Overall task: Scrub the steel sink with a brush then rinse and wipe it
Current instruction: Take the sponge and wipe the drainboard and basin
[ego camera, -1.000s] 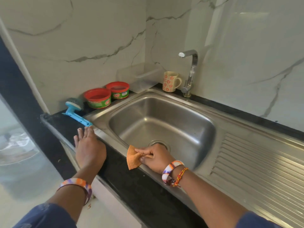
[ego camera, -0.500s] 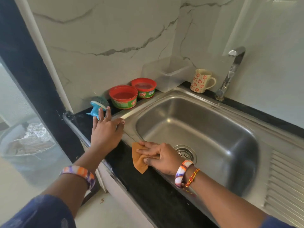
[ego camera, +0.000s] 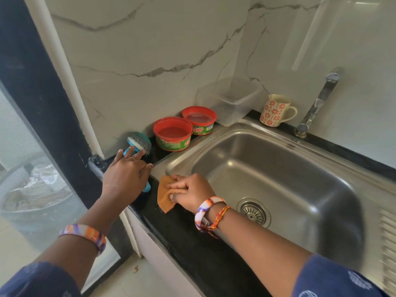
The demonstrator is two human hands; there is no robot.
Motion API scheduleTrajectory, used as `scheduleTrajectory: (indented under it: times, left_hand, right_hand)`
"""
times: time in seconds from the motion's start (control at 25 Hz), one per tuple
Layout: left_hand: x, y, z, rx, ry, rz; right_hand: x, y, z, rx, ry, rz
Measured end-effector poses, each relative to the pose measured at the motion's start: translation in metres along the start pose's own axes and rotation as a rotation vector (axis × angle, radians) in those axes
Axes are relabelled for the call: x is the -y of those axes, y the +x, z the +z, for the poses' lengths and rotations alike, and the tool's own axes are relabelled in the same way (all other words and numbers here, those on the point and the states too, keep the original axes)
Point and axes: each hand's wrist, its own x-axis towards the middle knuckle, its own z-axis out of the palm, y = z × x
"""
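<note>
The steel sink fills the right half of the view, with its drain near the front. A blue-handled brush with a steel-wool head lies on the black counter left of the sink. My left hand lies over the brush handle, fingers stretched and spread toward the head; the handle's end pokes out under my palm. My right hand presses a folded orange cloth on the sink's front left corner.
Two red-lidded green tubs stand behind the brush. A clear plastic box, a flowered mug and the tap line the back wall. The ribbed drainboard lies at the right.
My left hand has moved from the counter edge up onto the brush handle. My right hand has slid the cloth left along the front rim. The view has turned left.
</note>
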Motion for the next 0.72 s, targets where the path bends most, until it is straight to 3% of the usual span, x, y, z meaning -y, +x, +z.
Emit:
scheduleTrajectory:
  times: [0.2,0.36,0.44,0.52,0.64,0.72]
  left_hand:
    - [-0.005,0.008,0.006,0.08,0.165,0.035]
    - [-0.007,0.008,0.002,0.23,0.128,0.095]
    - [-0.006,0.004,-0.005,0.268,0.163,0.149]
    - [-0.003,0.0,-0.01,0.283,0.21,0.174]
    - [0.004,-0.007,-0.012,0.326,0.233,0.159]
    - [0.004,-0.008,-0.014,0.345,0.241,0.145]
  right_hand:
    - [0.002,0.028,0.009,-0.201,0.17,0.154]
    - [-0.014,0.042,-0.007,-0.403,0.242,0.294]
    - [-0.024,0.039,-0.025,-0.504,0.489,0.406]
    - [-0.025,0.022,-0.043,-0.594,0.736,0.386]
    - [-0.015,-0.023,-0.055,-0.432,0.599,0.119]
    - [-0.006,-0.054,-0.049,-0.171,0.263,-0.014]
